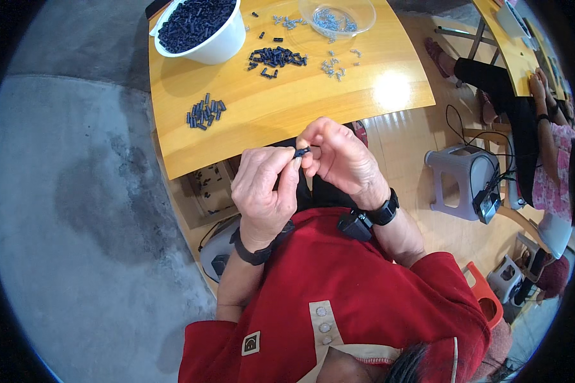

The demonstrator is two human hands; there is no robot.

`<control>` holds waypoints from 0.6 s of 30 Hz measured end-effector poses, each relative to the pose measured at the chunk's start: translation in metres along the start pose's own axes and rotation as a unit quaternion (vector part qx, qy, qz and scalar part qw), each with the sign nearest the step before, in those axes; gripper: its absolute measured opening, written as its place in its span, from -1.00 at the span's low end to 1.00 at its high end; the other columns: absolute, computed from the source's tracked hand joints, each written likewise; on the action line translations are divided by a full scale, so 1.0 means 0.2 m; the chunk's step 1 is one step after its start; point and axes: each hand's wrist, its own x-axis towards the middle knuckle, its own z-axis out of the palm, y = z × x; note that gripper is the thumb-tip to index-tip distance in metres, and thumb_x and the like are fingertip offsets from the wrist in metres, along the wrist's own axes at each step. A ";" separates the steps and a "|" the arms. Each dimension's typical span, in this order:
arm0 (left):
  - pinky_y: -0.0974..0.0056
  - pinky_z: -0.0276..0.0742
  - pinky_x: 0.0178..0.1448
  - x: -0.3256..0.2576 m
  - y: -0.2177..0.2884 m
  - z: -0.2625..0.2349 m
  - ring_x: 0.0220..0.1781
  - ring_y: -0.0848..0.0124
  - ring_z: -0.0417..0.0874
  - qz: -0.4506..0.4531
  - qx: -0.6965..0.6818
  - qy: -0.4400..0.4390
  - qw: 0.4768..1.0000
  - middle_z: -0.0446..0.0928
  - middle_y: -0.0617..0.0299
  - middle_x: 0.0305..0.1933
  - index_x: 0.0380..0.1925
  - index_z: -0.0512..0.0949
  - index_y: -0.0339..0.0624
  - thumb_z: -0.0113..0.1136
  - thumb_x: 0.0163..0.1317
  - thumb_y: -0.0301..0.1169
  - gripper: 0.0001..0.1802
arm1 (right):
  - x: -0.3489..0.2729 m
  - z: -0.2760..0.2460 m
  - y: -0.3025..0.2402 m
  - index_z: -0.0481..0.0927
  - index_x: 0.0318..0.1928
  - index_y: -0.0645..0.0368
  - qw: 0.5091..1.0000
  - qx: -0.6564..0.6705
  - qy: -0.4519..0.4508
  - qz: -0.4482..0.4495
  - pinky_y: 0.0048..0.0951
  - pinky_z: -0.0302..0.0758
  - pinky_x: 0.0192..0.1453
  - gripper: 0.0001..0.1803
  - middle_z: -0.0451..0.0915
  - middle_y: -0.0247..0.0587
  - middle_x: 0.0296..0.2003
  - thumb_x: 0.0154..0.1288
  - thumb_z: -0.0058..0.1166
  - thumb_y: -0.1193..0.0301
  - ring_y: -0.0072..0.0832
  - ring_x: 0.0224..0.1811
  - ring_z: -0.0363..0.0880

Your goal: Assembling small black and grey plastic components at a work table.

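Just past the table's near edge, my left hand [265, 185] pinches a small black tubular part [301, 152] between thumb and forefinger. My right hand [346, 156] is closed at the part's other end, its fingertips against it. Whether a smaller piece sits between the right fingertips is hidden. On the yellow wooden table [326, 102], a small pile of similar black parts [205, 112] lies at the left, nearest my left hand. Farther back is a larger pile of black parts [276, 58].
A white bucket [220, 48] full of black pieces stands at the back left. A clear bowl [361, 29] holds small silvery pieces, with loose silvery pieces [332, 67] nearby. At the right are a grey stool [463, 172] with cables and another person's arm [546, 121] at another table.
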 end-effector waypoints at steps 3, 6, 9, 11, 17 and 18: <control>0.28 0.56 -0.16 0.00 0.00 0.00 -0.31 0.28 0.65 0.003 0.004 0.008 1.000 0.66 0.11 -0.33 -0.30 0.63 -0.31 0.30 0.08 -0.67 -0.84 | 0.01 -0.01 0.00 0.57 -0.16 0.26 0.998 0.049 0.017 0.032 -0.49 0.65 -0.33 -0.68 0.63 -0.22 -0.35 0.48 0.03 0.21 -0.51 -0.39 0.66; 0.28 0.56 -0.15 -0.01 0.00 -0.01 -0.27 0.28 0.65 0.013 0.014 0.002 1.000 0.65 0.11 -0.27 -0.28 0.64 -0.31 0.32 0.08 -0.66 -0.83 | 0.02 -0.07 0.03 0.59 -0.13 0.29 0.998 0.023 -0.030 0.057 -0.46 0.63 -0.37 -0.57 0.63 -0.24 -0.37 0.48 0.00 0.10 -0.55 -0.43 0.61; 0.28 0.56 -0.10 -0.01 0.01 -0.02 -0.20 0.26 0.65 0.002 0.024 -0.004 1.000 0.62 0.09 -0.20 -0.26 0.65 -0.30 0.34 0.06 -0.62 -0.80 | 0.03 -0.09 0.05 0.61 -0.11 0.28 0.995 -0.013 -0.070 0.076 -0.50 0.59 -0.41 -0.56 0.63 -0.28 -0.38 0.43 0.08 0.08 -0.58 -0.46 0.58; 0.27 0.55 -0.07 -0.01 0.01 -0.02 -0.15 0.24 0.64 -0.002 0.026 -0.006 1.000 0.61 0.08 -0.16 -0.27 0.65 -0.29 0.35 0.06 -0.61 -0.81 | 0.05 -0.08 0.06 0.61 -0.08 0.27 0.986 -0.019 -0.134 0.099 -0.55 0.53 -0.44 -0.53 0.63 -0.32 -0.40 0.35 0.18 0.06 -0.60 -0.45 0.58; 0.17 0.53 0.08 -0.02 -0.01 -0.02 -0.01 0.14 0.61 0.020 -0.025 -0.037 0.999 0.59 0.04 -0.07 -0.28 0.61 -0.28 0.37 0.05 -0.56 -0.80 | 0.03 -0.11 0.06 0.62 -0.08 0.23 0.977 0.008 -0.148 0.152 -0.65 0.08 -0.56 -0.55 0.41 -0.45 -0.58 0.29 0.26 0.09 -0.72 -0.60 0.16; 0.17 0.52 0.10 -0.01 -0.01 -0.04 0.02 0.14 0.60 0.030 -0.006 -0.047 0.998 0.58 0.02 -0.03 -0.27 0.62 -0.27 0.37 0.05 -0.56 -0.79 | 0.04 -0.12 0.05 0.62 -0.08 0.22 0.974 0.004 -0.153 0.167 -0.64 0.08 -0.57 -0.58 0.37 -0.47 -0.59 0.30 0.26 0.11 -0.72 -0.62 0.16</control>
